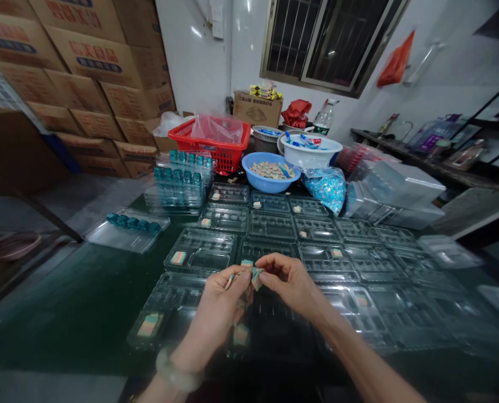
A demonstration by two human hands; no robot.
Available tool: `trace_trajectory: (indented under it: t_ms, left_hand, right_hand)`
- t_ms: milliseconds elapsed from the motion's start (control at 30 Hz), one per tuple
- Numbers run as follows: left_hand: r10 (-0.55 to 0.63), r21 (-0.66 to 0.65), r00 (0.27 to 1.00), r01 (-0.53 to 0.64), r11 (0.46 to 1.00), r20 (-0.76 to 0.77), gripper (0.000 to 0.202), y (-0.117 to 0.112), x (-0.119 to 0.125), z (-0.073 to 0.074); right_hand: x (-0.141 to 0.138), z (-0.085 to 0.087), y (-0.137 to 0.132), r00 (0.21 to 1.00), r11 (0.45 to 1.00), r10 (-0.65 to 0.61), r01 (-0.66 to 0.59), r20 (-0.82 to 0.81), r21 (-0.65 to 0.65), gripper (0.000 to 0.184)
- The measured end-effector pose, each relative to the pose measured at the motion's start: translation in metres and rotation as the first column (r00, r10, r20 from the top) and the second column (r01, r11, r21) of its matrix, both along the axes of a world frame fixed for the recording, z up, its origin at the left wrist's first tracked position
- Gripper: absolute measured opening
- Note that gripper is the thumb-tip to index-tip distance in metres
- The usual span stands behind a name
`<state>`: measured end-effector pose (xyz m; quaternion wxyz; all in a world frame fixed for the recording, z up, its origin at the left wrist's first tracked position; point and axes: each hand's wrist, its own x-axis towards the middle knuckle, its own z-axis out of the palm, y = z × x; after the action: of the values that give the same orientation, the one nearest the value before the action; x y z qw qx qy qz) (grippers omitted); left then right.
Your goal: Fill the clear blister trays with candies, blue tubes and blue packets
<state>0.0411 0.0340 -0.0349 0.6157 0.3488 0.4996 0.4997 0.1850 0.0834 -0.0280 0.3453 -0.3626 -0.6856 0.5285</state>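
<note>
The left grip (224,296) is closed, thumb against fingers, on small striped pieces (256,275) in green and pale pink. The right grip (289,280) is nearly closed, its thumb and forefinger meeting one piece at the left grip's thumb tip; whether it bears any hold cannot be told. A pale bracelet (178,372) circles the left wrist. Clear trays (214,252) lie in rows on the dark green surface (89,296), below, beyond and either side of both grips; several contain a striped block (149,324). Beyond the grips stand a blue bowl (268,182) of small bits and, behind it to the right, a white basin (310,155). Beyond the left grip, leftward, are stacked trays (177,193) and a red basket (229,154).
</note>
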Motion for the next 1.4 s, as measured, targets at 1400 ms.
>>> trace_trajectory:
  t_ms: [1400]
  left_hand:
    - [-0.055,-0.018,0.997,0.056,0.998,0.057,0.03,0.007,0.013,-0.001]
  right_hand:
    - [0.009,0.004,-0.006,0.982,0.977,-0.185,0.181,0.024,0.11,0.003]
